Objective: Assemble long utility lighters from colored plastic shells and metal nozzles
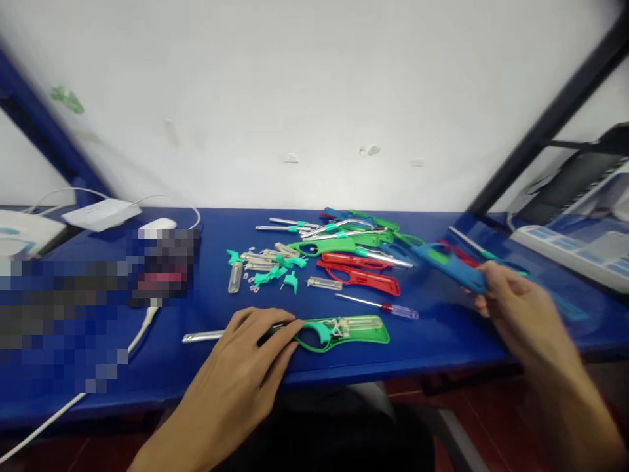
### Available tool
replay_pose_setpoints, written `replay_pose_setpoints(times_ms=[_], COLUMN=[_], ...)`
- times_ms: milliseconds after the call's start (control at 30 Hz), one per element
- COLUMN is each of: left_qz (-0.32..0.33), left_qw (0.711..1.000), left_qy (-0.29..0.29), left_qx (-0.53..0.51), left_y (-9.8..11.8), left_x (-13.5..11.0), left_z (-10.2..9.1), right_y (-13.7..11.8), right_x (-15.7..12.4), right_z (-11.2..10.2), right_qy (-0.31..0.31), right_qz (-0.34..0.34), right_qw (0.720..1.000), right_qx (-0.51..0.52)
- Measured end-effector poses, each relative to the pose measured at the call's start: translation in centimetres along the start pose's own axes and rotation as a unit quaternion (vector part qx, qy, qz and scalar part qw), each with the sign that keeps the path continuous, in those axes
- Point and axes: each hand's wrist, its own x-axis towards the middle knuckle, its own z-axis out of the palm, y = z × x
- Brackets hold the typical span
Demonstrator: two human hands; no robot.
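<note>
Near the table's front edge lies a half-assembled green lighter (363,331), with a clear fuel tank, a teal trigger and a silver barrel pointing left. My left hand (255,357) is closed over its neck, holding it against the table, so that part is hidden. On the right, my right hand (511,298) grips a blue lighter shell (455,265) by its end, raised and a little blurred. Red lighter shells (366,275) and a screwdriver (400,311) with a clear and red handle lie between the hands. Teal triggers (291,282) and clear fuel tanks (263,262) form a loose group.
Silver barrels (339,226) and more shells are piled at the back middle. A white mouse (158,226) and a white cable (145,324) are at left, beside a pixelated area. A white power strip (565,252) stands at right. A white wall (314,98) rises behind.
</note>
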Motion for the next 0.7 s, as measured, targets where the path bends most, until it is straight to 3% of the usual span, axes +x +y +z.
replay_pose_setpoints(times_ms=[133, 300, 567, 700], left_qz=[-0.003, -0.015, 0.002, 0.004], left_qw=[1.000, 0.999, 0.999, 0.998], left_qy=[0.000, 0.020, 0.052, 0.062], left_qx=[-0.008, -0.021, -0.005, -0.011], left_y=[0.3, 0.3, 0.0, -0.2], left_x=[0.2, 0.1, 0.0, 0.0], left_z=[-0.2, -0.3, -0.1, 0.1], right_y=[0.2, 0.9, 1.2, 1.5], right_x=[-0.4, -0.5, -0.3, -0.5], right_z=[0.2, 0.2, 0.5, 0.7], right_qy=[0.020, 0.017, 0.029, 0.051], right_qz=[0.071, 0.110, 0.100, 0.062], right_qw=[0.996, 0.989, 0.986, 0.993], right_qx=[0.057, 0.096, 0.129, 0.081])
